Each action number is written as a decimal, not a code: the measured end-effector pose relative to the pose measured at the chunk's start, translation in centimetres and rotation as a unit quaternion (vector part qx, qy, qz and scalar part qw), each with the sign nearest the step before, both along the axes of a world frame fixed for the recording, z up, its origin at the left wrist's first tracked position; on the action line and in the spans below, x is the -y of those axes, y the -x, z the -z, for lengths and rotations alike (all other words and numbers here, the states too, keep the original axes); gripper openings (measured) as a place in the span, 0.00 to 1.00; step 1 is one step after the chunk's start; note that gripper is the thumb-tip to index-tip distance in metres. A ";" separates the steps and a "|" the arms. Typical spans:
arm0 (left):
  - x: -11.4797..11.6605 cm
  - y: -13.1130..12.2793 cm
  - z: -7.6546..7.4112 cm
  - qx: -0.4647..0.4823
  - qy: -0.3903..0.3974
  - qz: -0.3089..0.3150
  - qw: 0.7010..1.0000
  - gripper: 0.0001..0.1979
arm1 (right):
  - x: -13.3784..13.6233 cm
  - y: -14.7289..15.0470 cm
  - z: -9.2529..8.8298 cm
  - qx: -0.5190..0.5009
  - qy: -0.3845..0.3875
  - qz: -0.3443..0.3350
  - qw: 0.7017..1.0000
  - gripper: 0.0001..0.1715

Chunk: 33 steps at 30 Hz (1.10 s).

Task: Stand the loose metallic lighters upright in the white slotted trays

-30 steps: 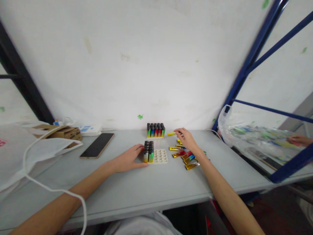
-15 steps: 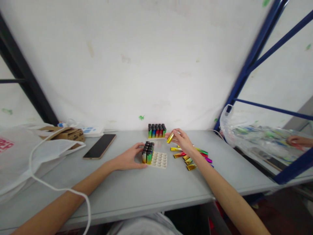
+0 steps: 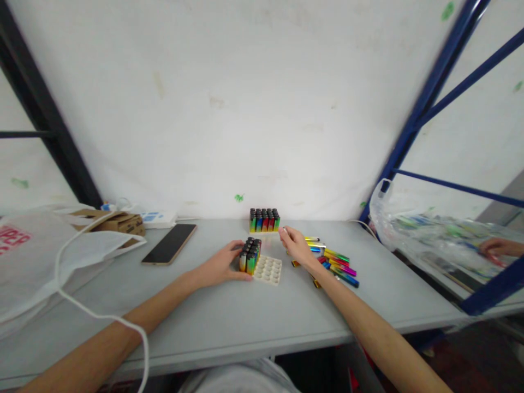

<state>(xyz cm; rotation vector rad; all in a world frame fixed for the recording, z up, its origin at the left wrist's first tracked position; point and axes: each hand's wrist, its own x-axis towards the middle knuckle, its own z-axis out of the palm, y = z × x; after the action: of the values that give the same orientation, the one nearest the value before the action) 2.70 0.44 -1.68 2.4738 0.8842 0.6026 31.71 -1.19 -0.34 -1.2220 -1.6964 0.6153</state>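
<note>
Black-topped lighters point(image 3: 250, 256) with shiny many-coloured bodies stand upright in the left part of a cream tray point(image 3: 269, 271) with round holes. My left hand point(image 3: 230, 264) curves around their left side, thumb at the front and fingers behind. To the tray's upper right, my right hand point(image 3: 295, 245) is closed in a pinch. The shiny gold tube it held a moment ago is now mostly hidden by the fingers; only a small pale tip shows. Under and beside that wrist lies a loose pile of shiny coloured tubes point(image 3: 338, 267).
A full block of lighters point(image 3: 265, 220) stands near the wall. On the left are a phone point(image 3: 170, 244), a white box point(image 3: 159, 219), cardboard point(image 3: 120, 222), a plastic bag point(image 3: 36, 256) and a white cable point(image 3: 98, 316). A blue frame point(image 3: 409, 136) edges the right; beyond it is another person's hand point(image 3: 497, 247).
My right hand has turned over and dropped slightly, so the gold tube is hidden. My left hand stays around the lighters. The whole view has shifted a little.
</note>
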 end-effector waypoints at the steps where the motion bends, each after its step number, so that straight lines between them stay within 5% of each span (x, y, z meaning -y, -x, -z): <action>1: 0.0 0.0 0.1 -0.003 -0.002 0.001 1.000 0.41 | -0.1 0.0 0.1 0.020 -0.017 0.027 0.999 0.33; 6: -0.3 0.0 0.6 -0.018 -0.023 -0.008 1.000 0.41 | -0.4 0.1 0.5 0.057 -0.036 0.089 0.994 0.30; 22: 0.7 0.0 -0.4 -0.023 -0.008 -0.012 1.000 0.42 | -0.1 0.0 0.2 0.103 -0.058 0.086 0.989 0.24; 29: 0.3 0.1 0.5 -0.033 -0.018 -0.008 0.999 0.44 | 1.1 0.3 -0.5 0.136 -0.056 -0.058 0.987 0.20; 33: 0.4 0.2 0.4 -0.025 -0.021 -0.002 0.999 0.43 | 1.7 1.0 -0.7 0.182 -0.140 -0.073 0.970 0.22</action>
<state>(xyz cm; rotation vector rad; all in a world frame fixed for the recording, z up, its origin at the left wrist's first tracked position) 2.51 0.03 -2.10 2.5346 0.9044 0.5691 30.75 -2.87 0.35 -1.0564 -2.1129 0.2291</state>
